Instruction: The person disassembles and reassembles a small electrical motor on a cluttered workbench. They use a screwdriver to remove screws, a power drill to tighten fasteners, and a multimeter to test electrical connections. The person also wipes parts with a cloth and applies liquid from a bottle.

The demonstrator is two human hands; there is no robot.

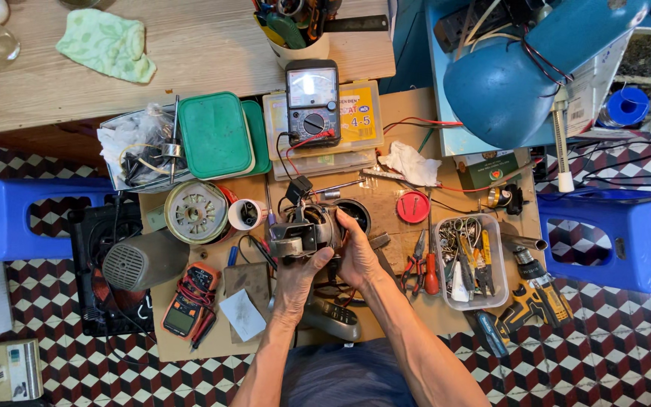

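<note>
Both my hands grip a small grey electric motor point(303, 230) over the middle of a cardboard-covered workbench point(386, 151). My left hand point(295, 283) holds it from below and at its left end, thumb up along the housing. My right hand point(357, 252) wraps the motor's right side, fingers over the top. Black and red test leads point(295, 147) run from the motor area up to an analogue multimeter point(313, 102) standing just behind it.
An orange digital meter point(188, 300), a round metal motor part point(196, 212), a white cup point(247, 214) and a grey fan housing point(145, 260) lie at the left. At the right are pliers point(416, 264), a tool tray point(470, 260), a red lid point(413, 206) and a blue lamp point(506, 83). Blue stools point(9, 218) flank the bench.
</note>
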